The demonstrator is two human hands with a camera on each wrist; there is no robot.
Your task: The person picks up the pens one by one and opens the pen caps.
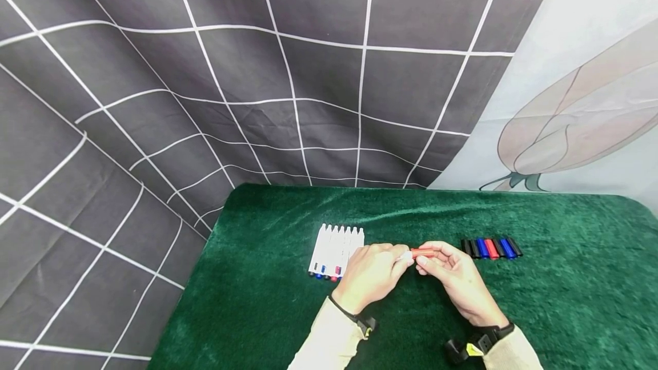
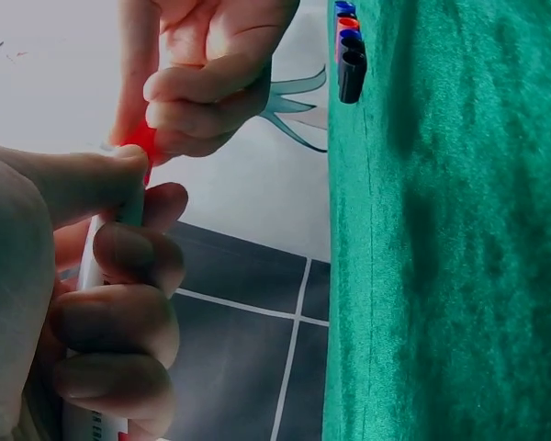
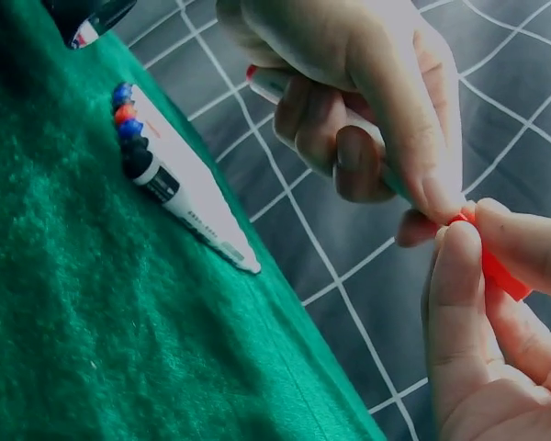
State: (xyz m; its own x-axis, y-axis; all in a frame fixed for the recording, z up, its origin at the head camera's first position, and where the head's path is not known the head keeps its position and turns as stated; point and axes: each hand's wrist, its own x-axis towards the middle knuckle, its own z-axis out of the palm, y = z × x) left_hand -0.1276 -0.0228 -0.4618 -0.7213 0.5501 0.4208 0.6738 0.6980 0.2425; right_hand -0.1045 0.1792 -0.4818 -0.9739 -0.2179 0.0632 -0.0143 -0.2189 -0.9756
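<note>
My left hand [image 1: 371,272] grips a white marker [image 3: 271,84], its fingers wrapped round the barrel. A red end plug shows at the marker's back end in the right wrist view. With thumb and fingertips, my right hand [image 1: 457,278] pinches a red cap [image 1: 424,252]. The cap lies in line with the marker, right at its front end, and the fingertips of both hands meet there. The fingers hide the join between cap and marker. To the left of the hands, several uncapped white markers [image 1: 336,244] lie side by side, tips pointing away from me.
A row of several loose black, blue and red caps [image 1: 492,248] lies right of the hands. Everything rests on a green cloth-covered table [image 1: 247,313]. Behind the table and on its left hangs a dark grid-patterned curtain [image 1: 324,73], with a pale flower-printed sheet [image 1: 591,107] at the right.
</note>
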